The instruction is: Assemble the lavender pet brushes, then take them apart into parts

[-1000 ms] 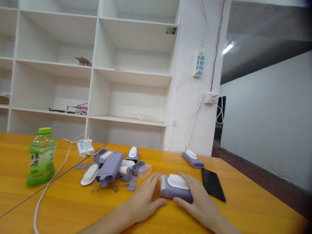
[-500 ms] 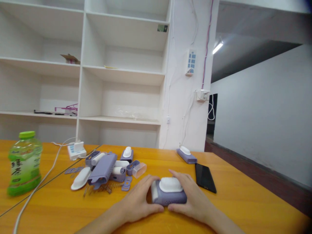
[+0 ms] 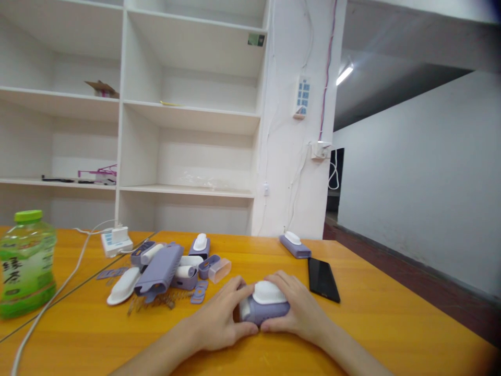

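Observation:
A purple plastic housing (image 3: 266,313) with a white oval cap (image 3: 269,292) on top lies on the table before me. My left hand (image 3: 225,316) grips its left end, thumb at the front and fingers behind. Around the right end is my right hand (image 3: 295,310), its fingers reaching over beside the cap and its thumb along the front. Left of my hands is a heap of similar parts: a long purple shell (image 3: 160,269), a loose white oval cap (image 3: 124,286), small purple plates (image 3: 199,292) and several metal springs (image 3: 156,302).
A black phone (image 3: 323,280) lies right of my hands, with another capped purple housing (image 3: 294,245) behind it. Farther left stand a green bottle (image 3: 29,266) and a power strip (image 3: 116,243) with a white cable. White shelves (image 3: 188,193) rise behind the wooden table (image 3: 391,313).
The view has shifted slightly, moving the scene leftward in the picture. My right hand has closed farther over the housing's right end; my left hand keeps its hold.

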Demonstrator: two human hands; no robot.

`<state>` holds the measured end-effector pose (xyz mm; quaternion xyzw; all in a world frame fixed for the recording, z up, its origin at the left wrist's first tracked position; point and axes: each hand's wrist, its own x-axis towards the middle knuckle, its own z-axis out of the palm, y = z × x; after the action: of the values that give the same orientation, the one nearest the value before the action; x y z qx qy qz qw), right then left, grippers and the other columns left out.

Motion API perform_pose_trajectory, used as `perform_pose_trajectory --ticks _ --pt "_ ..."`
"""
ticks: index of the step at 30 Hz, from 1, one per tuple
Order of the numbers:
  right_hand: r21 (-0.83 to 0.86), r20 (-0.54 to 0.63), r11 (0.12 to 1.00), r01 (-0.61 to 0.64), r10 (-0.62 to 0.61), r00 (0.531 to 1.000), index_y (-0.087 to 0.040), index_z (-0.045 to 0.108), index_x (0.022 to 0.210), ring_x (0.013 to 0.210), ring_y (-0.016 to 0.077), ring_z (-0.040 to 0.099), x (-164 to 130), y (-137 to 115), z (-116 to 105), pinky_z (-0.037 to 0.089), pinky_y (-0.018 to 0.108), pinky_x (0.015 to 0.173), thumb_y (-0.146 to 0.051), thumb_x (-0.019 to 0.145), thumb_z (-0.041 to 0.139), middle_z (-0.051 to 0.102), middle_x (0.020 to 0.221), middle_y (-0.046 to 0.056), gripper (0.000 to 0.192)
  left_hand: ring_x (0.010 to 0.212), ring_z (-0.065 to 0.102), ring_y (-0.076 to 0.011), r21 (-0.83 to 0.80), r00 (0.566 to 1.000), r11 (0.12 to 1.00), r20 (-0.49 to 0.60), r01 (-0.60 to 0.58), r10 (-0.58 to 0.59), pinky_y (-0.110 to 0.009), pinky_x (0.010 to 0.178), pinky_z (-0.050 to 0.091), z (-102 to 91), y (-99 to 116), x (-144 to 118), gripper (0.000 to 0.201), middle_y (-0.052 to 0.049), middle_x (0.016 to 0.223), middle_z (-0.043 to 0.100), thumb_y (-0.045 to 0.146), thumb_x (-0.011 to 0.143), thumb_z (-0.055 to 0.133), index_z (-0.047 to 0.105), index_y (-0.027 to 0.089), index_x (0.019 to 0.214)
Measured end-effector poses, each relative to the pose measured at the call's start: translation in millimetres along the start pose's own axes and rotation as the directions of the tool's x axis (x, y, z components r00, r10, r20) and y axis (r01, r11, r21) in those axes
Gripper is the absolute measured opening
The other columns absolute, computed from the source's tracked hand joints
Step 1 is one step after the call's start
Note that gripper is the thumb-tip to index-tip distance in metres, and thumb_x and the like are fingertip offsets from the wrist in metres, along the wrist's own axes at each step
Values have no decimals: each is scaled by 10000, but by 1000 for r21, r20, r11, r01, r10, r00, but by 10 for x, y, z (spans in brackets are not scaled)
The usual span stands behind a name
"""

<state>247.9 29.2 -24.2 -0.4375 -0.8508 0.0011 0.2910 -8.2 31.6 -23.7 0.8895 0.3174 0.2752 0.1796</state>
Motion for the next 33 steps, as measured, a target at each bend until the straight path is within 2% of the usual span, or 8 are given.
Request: perform_pose_trajectory --ticks 6,12,15,17,19,22,28,33 --pt "13 -12 1000 15 -15 1000 -234 601 1242 1028 305 605 27 -1 9 481 414 915 -722 612 818 630 1135 77 826 1155 563 -321 107 997 991 -11 80 -80 -475 1045 447 -7 59 -16 709 -85 1243 543 449 797 758 485 340 1442" --pt "18 -16 999 31 -31 999 -205 589 1274 1069 313 597 20 116 13 468 420 952 -727 579 832 624 1172 93 902 1248 538 -343 77 996 994 26 82 -85 -495 1104 419 -32 -37 -80 777 -87 1343 543 385 762 783 456 340 1466" --pt "-6 -36 1000 1 -1 999 -203 597 1270 1072 314 598 2 192 -17 464 421 958 -687 600 844 626 1170 94 863 1392 412 -395 142 994 986 -76 90 -80 -542 1164 342 -95 -142 -82 794 -130 1498 457 342 741 793 447 281 1452" --pt "-19 -49 999 -27 26 998 -207 607 1253 1066 317 600 -4 225 -40 464 422 953 -662 605 853 632 1160 92 829 1392 426 -369 197 981 978 -194 66 -27 -528 1171 337 -196 -213 -34 695 -143 1472 485 305 786 750 448 250 1410" --pt "-21 -46 999 -38 37 998 -215 609 1248 1066 318 602 -4 231 -58 463 421 951 -656 614 851 636 1161 91 809 1342 489 -327 264 942 963 -334 58 35 -496 1146 377 -355 -296 35 525 -127 1404 529 278 857 670 467 251 1340" --pt "-17 -37 999 -40 40 999 -222 602 1265 1087 318 603 -1 204 -77 458 421 962 -660 640 833 640 1180 92 797 1327 501 -328 354 862 919 -506 175 31 -488 1103 416 -650 -459 96 435 -119 1448 445 301 894 627 479 251 1300" --pt "-28 -17 998 -64 64 998 -232 583 1321 1167 334 593 -8 184 -79 446 435 1008 -701 649 799 639 1260 103 848 1099 642 -301 494 839 757 -528 427 -128 -411 943 482 -960 -749 -7 375 -110 1213 617 378 911 601 537 209 1240" --pt "-74 -73 984 -162 157 985 -211 474 1451 1225 356 574 -37 238 -23 427 484 1042 -759 706 710 595 1376 139 955 1156 603 -364 535 833 708 -536 460 -137 -583 1074 339 -900 -781 -44 295 -150 1195 661 296 898 596 603 189 1173"
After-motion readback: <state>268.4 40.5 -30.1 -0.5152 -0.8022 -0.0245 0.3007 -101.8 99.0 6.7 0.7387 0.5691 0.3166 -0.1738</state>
